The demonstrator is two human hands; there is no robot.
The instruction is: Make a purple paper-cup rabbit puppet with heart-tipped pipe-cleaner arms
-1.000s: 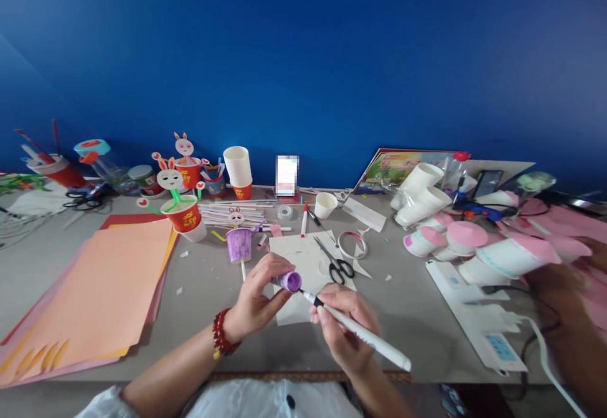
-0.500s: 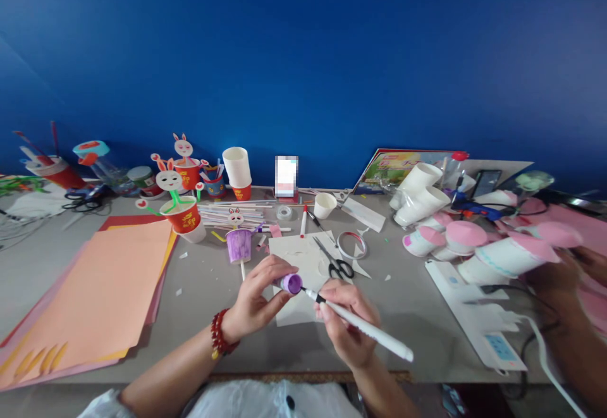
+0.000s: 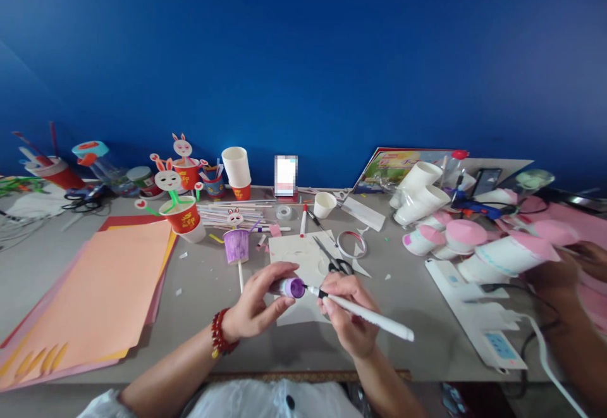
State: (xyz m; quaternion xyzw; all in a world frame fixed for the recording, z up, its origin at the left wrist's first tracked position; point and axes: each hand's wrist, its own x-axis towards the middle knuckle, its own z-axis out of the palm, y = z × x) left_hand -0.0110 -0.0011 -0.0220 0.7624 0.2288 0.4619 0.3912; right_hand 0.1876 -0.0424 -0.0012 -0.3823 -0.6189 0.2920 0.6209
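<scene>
My left hand, with a red bead bracelet at its wrist, holds a small purple cylinder between thumb and fingers. Its round end, dark purple inside, faces right; I cannot make out whether it is a bottle or a tube. In my right hand is a white marker, its dark tip at the rim of that round end. Below both hands lies white paper. Black-handled scissors rest just beyond my right hand. A purple-coloured paper cup with a rabbit face stands beyond my left hand.
Coloured paper sheets lie at left, beside a red cup figure. A tape roll, a white cup and loose straws are farther back. At right are a power strip, pink-topped tubes and another person's hand.
The purple cylinder has shifted slightly right and down in my left hand. The marker's back end has risen a little, and its tip remains at the cylinder's end.
</scene>
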